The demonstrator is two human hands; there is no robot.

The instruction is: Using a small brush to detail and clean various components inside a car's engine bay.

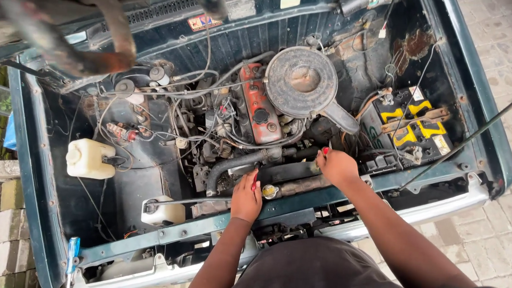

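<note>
I lean over the open engine bay of an old dark green car. My left hand rests on the top of the radiator, just left of the brass radiator cap. Its fingers are closed round a slim red-handled tool that points into the bay. My right hand is further right, its fingers curled down on the right end of the black radiator hose. What lies under the fingertips is hidden. The red engine cover and the round air cleaner sit just beyond both hands.
A battery with yellow caps sits at the right. Two white fluid tanks are at the left, one further back and one near the front. Loose wires and hoses cross the bay. A thin bonnet prop rod slants across the right. Paving stones lie around the car.
</note>
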